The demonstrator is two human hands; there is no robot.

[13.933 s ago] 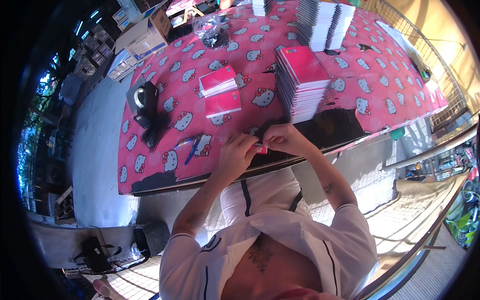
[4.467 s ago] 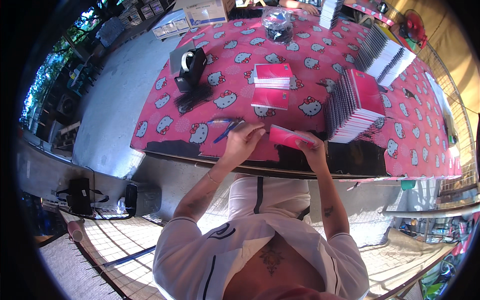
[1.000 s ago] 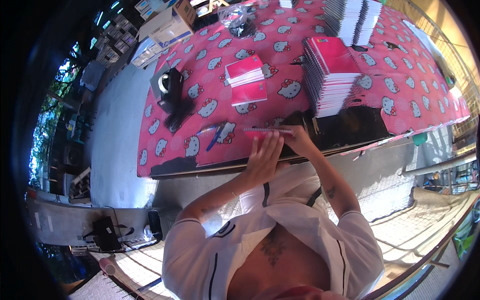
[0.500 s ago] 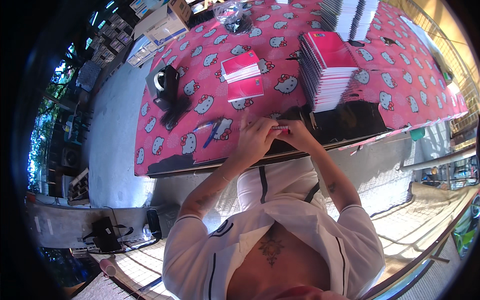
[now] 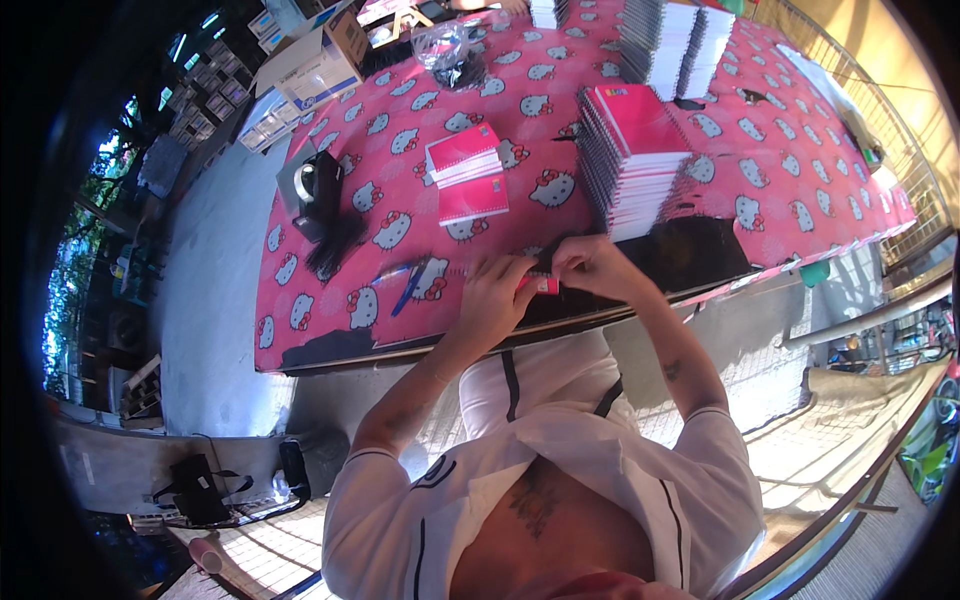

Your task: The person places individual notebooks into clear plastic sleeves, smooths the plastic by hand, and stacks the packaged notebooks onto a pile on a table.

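At the table's near edge, my left hand (image 5: pixel 495 298) is closed on a small pink notebook (image 5: pixel 542 285). Its fingers hide most of the notebook. My right hand (image 5: pixel 595 268) is just right of it, fingers pinched together by the notebook's upper edge; whatever they pinch is too small or hidden to tell. A blue pen (image 5: pixel 406 290) lies left of my left hand. Farther back rest some small pink notebooks (image 5: pixel 473 199) with white page edges. Behind my right hand rises a tall stack of larger pink spiral notebooks (image 5: pixel 640 120).
A pink patterned cloth (image 5: pixel 400 232) covers the table, with a torn black patch (image 5: pixel 690 255) near the front. To the left are a black tape dispenser (image 5: pixel 318 195) and a dark bristly bundle (image 5: pixel 335 250). Farther back are a plastic bag (image 5: pixel 447 55), a cardboard box (image 5: pixel 318 65) and white spiral-bound stacks (image 5: pixel 665 45).
My hands have drawn apart slightly; the right one has lifted off the small notebook's right end to a pinch above it. The whole view has shifted a little.
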